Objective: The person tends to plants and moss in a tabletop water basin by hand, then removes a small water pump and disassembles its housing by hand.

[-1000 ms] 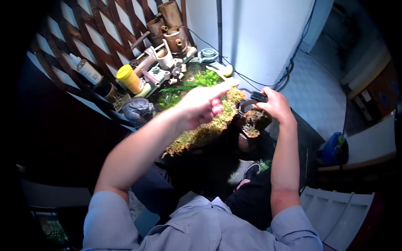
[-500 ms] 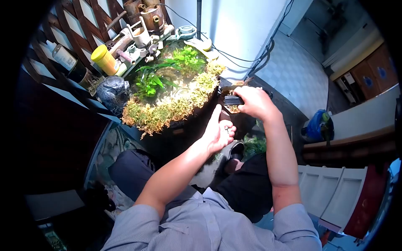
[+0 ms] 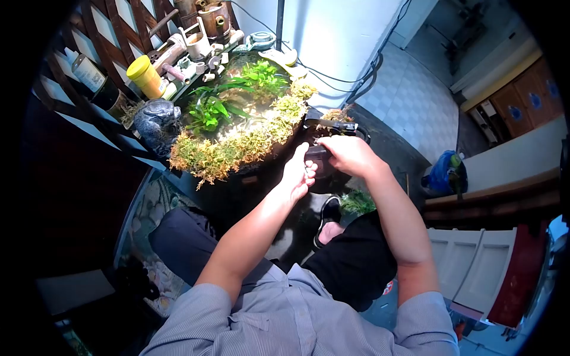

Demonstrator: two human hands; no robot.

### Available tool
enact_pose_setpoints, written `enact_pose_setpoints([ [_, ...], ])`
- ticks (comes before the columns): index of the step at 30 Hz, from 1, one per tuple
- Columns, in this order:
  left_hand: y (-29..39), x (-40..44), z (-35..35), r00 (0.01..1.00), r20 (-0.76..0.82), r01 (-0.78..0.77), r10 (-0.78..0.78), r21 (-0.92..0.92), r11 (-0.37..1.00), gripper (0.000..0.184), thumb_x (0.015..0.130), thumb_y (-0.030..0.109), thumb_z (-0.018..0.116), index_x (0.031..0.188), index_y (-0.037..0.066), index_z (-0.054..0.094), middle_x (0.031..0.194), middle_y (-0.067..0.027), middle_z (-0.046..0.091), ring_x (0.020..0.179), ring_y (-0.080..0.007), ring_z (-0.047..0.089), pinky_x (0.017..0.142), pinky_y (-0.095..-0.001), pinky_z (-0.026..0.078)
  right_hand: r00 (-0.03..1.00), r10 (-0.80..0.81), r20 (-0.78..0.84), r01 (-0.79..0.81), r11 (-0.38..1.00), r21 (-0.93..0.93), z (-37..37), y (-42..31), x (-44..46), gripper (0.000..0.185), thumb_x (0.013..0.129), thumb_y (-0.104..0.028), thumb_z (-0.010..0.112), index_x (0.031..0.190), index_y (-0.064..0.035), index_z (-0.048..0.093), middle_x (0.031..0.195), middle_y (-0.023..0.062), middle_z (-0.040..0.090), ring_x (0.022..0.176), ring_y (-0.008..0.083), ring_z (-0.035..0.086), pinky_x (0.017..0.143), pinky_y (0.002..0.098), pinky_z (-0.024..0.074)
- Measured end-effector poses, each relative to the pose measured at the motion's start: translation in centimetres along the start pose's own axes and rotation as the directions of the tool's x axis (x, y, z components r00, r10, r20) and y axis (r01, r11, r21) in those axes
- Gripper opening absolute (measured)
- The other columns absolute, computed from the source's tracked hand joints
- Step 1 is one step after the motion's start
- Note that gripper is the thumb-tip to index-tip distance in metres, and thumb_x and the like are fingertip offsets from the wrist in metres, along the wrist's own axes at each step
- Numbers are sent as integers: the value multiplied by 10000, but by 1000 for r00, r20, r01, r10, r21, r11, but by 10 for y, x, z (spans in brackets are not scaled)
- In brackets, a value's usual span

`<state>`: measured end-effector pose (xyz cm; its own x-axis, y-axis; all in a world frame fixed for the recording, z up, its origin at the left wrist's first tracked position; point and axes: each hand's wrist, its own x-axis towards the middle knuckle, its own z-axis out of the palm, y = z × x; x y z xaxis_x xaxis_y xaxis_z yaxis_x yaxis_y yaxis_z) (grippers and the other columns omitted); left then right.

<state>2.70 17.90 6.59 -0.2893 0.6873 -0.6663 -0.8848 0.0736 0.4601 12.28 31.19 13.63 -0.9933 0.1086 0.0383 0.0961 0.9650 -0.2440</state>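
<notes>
A small black block-shaped object (image 3: 319, 153) lies between my two hands, in front of the planted tub; its exact kind is not clear. My right hand (image 3: 350, 155) grips it from the right, fingers bent over its far side. My left hand (image 3: 298, 173) is at its left end, thumb pointing up along it and the other fingers curled in. Just beyond my hands, a dark, flat, elongated item (image 3: 331, 124) lies across a container with brownish moss (image 3: 337, 114). To the left, yellow-green moss (image 3: 237, 153) lines the rim of the water tub with green plants (image 3: 211, 113).
A yellow-lidded jar (image 3: 145, 77), bamboo pieces (image 3: 218, 22) and a dark stone-like figure (image 3: 155, 123) stand around the tub's left side. Black cables (image 3: 332, 83) run along the white pillar (image 3: 347, 35). A blue bag (image 3: 446, 172) sits at right, and green plants (image 3: 357, 203) lie near my shoe (image 3: 328, 215).
My right hand has brought the black object down and left, away from the mossy container. My left hand has risen slightly and closed at its end. The dark flat item now shows more fully.
</notes>
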Motion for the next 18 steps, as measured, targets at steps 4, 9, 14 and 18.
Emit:
enact_pose_setpoints([
  [4,0,0,-3,995,-60,-85,86,13,996,443,869,512,547,639,152,432,541,16,457,375,-55,336,341,-200,240,983,133,123,-131,991,-26,-8,3,-2,303,728,-131,653,1020,-77,595,901,122,645,886,304,615,783,407,487],
  [9,-7,0,0,981,-136,-140,137,-16,990,445,885,504,530,640,146,433,533,13,447,361,-55,323,330,-203,231,1000,4,18,-2,994,-106,-10,1,-4,209,730,-156,670,922,-89,620,865,85,652,840,287,618,762,409,466],
  [14,-14,4,5,964,-173,-218,203,-66,974,448,917,492,491,648,139,437,514,10,427,340,-62,303,314,-215,210,999,10,-38,-19,971,-238,-9,0,-3,179,720,-178,685,891,-146,642,801,45,649,806,233,614,785,381,425],
  [18,-17,3,5,957,-190,-235,220,-64,970,459,928,504,468,656,136,435,521,11,425,351,-69,316,322,-226,214,995,-31,-90,6,964,-265,-5,1,0,163,724,-177,683,881,-151,648,783,42,645,800,222,608,811,379,415],
])
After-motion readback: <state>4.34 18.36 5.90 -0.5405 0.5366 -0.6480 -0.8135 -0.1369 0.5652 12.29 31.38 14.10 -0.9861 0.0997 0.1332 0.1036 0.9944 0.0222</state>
